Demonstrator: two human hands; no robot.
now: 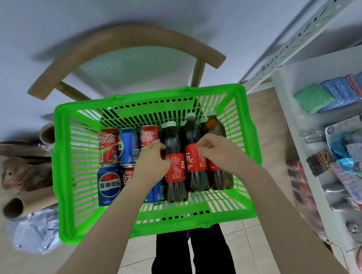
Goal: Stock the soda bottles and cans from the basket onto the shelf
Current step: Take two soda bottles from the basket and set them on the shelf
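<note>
Here, your left hand clasped a cola bottle in the green basket; your right hand curled over the neighbouring bottles, its exact hold unclear. Your soundest move was likely a mid-label grip and a straight lift, clear of the cans left of your left hand.

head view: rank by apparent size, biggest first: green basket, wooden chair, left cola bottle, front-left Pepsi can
1. green basket
2. wooden chair: the basket hides part of it and it lies farther from the camera, so this rank holds only as seen
3. left cola bottle
4. front-left Pepsi can
</note>
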